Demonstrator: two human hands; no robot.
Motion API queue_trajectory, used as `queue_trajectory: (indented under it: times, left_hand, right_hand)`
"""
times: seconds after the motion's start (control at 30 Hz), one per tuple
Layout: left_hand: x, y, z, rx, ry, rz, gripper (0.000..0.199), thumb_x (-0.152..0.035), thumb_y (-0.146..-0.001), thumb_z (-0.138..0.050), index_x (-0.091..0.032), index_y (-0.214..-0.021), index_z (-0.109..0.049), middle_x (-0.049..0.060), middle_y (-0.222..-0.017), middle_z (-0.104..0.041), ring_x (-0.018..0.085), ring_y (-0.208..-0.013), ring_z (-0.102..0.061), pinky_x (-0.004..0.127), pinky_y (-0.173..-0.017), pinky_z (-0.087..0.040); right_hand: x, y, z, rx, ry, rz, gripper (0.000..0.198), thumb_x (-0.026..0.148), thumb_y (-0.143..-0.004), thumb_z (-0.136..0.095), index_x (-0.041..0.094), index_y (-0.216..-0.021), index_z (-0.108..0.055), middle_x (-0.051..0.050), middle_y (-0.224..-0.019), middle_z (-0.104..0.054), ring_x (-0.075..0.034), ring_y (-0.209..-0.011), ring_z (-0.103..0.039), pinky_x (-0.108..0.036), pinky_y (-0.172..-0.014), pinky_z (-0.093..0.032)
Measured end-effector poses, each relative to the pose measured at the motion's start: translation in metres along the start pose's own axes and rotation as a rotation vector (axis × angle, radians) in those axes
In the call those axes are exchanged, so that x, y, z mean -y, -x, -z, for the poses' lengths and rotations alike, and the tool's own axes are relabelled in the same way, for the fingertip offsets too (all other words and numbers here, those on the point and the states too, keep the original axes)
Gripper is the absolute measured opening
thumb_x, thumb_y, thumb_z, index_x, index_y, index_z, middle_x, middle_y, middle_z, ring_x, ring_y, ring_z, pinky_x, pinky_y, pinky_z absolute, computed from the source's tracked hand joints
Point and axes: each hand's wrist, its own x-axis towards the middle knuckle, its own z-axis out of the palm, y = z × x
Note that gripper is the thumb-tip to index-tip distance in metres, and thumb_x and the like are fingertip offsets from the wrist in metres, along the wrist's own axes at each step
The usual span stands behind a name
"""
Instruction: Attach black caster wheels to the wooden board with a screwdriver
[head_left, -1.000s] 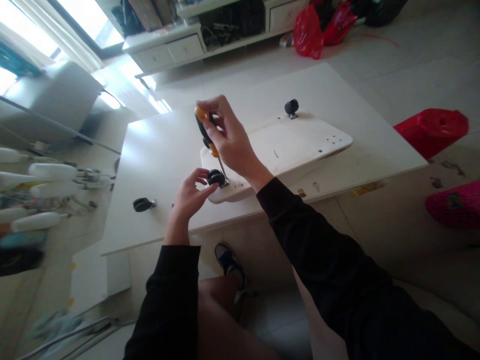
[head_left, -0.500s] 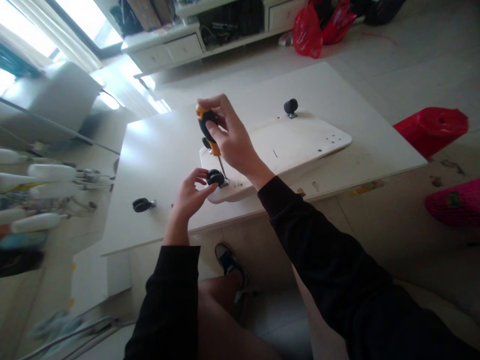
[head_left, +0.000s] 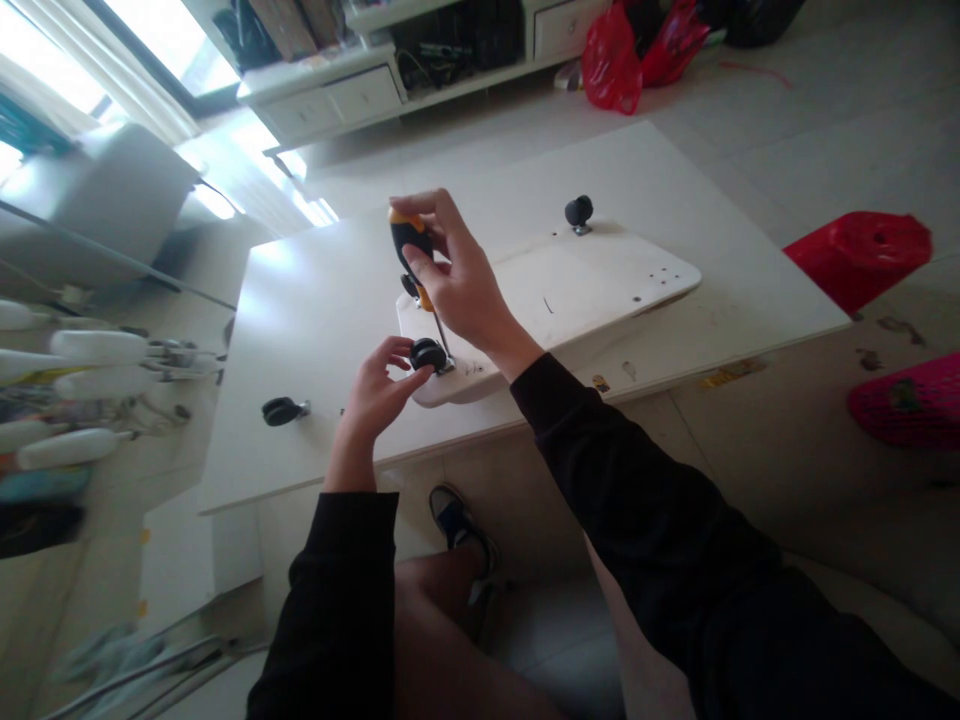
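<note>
My right hand [head_left: 459, 275] is wrapped round the orange and black handle of a screwdriver [head_left: 411, 238]. Its shaft slants down to the metal plate of a black caster wheel [head_left: 428, 355] at the near left corner of a white board [head_left: 555, 290]. Thumb and fingers of my left hand [head_left: 379, 388] close on that caster from the left side. Behind the screwdriver, a second caster [head_left: 409, 286] is partly hidden at the board's left end. Another caster [head_left: 578, 212] stands upright on the far edge. At the board's right end, several small holes show.
The board lies on a white tabletop [head_left: 307, 300], where a loose caster [head_left: 281, 410] rests at the left. A red stool or bucket [head_left: 862, 258] stands beyond the right edge. White drawers [head_left: 367, 92] and red plastic bags [head_left: 611, 65] are at the back.
The whole view has shifted slightly. Both hands stay at the same caster, with the screwdriver still standing on its plate.
</note>
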Motion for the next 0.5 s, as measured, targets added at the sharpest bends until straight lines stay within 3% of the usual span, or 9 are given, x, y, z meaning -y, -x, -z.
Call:
queue_trajectory:
  times: [0.2,0.5]
  left_hand:
    - [0.0009,-0.0006,-0.0006,0.002,0.012,-0.006,0.037,-0.038,-0.074,-0.080,-0.023,-0.106,-0.069,0.006,-0.103,-0.074,0.020,-0.087,-0.064,0.034,-0.071,-0.047]
    - [0.0030,-0.0010,-0.0015,-0.005,0.041,0.003,0.039,-0.040,-0.073,-0.081,-0.023,-0.106,-0.069,0.006,-0.103,-0.074,0.021,-0.087,-0.064,0.034,-0.072,-0.048]
  right_hand:
    - [0.0002,-0.0036,0.0030,0.034,0.000,0.023,0.034,0.018,-0.097,-0.068,0.030,-0.126,-0.056,0.001,-0.130,-0.073,-0.010,-0.113,-0.073,-0.022,-0.102,-0.065]
    - [0.0009,-0.0008,0.0009,0.043,0.071,0.013,0.039,0.028,-0.100,-0.066,0.039,-0.136,-0.055,0.003,-0.139,-0.072,-0.015,-0.126,-0.072,-0.029,-0.112,-0.062]
